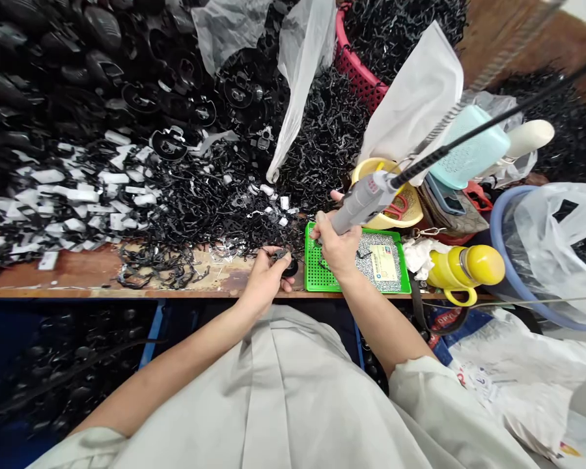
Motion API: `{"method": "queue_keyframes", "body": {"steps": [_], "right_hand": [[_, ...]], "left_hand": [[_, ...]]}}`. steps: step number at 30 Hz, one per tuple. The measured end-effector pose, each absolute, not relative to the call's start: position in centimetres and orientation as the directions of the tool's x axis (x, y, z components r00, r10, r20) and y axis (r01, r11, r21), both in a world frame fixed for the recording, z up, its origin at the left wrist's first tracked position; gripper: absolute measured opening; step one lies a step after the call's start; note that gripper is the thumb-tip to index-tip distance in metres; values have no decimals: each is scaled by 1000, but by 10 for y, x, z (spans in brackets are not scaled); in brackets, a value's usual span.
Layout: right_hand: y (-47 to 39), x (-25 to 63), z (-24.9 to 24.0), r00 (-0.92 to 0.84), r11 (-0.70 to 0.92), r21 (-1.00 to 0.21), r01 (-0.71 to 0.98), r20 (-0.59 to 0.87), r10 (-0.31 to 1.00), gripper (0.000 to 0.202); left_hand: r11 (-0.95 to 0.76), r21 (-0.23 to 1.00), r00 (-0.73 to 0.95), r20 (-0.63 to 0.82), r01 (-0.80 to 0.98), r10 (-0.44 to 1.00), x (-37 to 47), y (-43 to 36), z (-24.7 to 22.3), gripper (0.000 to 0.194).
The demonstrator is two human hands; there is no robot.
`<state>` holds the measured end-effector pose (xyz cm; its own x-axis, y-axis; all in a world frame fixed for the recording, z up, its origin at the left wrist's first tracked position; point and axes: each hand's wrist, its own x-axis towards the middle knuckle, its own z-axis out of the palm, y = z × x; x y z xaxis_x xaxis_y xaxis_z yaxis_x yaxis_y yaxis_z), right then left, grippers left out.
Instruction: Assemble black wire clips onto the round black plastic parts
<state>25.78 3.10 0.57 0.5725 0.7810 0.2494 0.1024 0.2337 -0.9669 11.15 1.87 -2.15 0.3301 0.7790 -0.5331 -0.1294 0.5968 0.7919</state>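
Note:
At the table's front edge my left hand [267,277] is closed round a small round black part [288,264], its thumb on top. To the right, my right hand [338,244] grips a grey electric screwdriver [364,202], which hangs from a coiled line and a black cable. That hand is over a green basket tray [317,277] of small metal screws [366,264], with a yellow card [385,262] lying on them. The screwdriver's tip is hard to make out near the tray's left side.
Heaps of black parts [185,208] and white pieces [78,195] cover the wooden table [92,273]. Behind the tray stands a yellow bowl [413,205]; a yellow bottle [454,267], a blue basket [501,221] and a red basket [356,71] surround the right side.

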Motion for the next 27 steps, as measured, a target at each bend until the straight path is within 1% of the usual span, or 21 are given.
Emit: {"method": "queue_keyframes", "body": {"steps": [2,4,6,9,12,16,21,23,27], "right_hand": [[26,253,16,580,297,-953,64,278,766,49],[19,246,27,565,348,-938,-12,280,776,47],[13,237,33,529,355,-931,-89,258,809,44],[8,226,35,487,327,-933,-150,218,846,41],[8,220,30,472,307,-937,-166,197,859,38],[9,217,19,444,260,-956,-140,174,879,27],[5,208,10,416,207,-969,-133,135,899,29],[4,208,13,417,206,-968,-142,130,900,29],[9,228,30,402,210,-954,-215,110,909,32]], "left_hand": [[595,793,327,-533,-127,780,111,19,-23,36],[592,796,331,-529,-127,782,111,19,-24,37],[586,800,342,-519,-127,783,111,20,-23,37],[581,805,352,-513,-118,783,112,20,-21,36],[586,803,353,-520,-109,778,111,20,-19,37],[584,806,346,-523,-99,779,109,19,-20,37],[610,780,367,-531,-142,764,107,19,-20,42],[620,772,372,-539,-141,756,106,19,-19,43],[623,774,427,-528,-112,734,102,19,-15,39]]}}
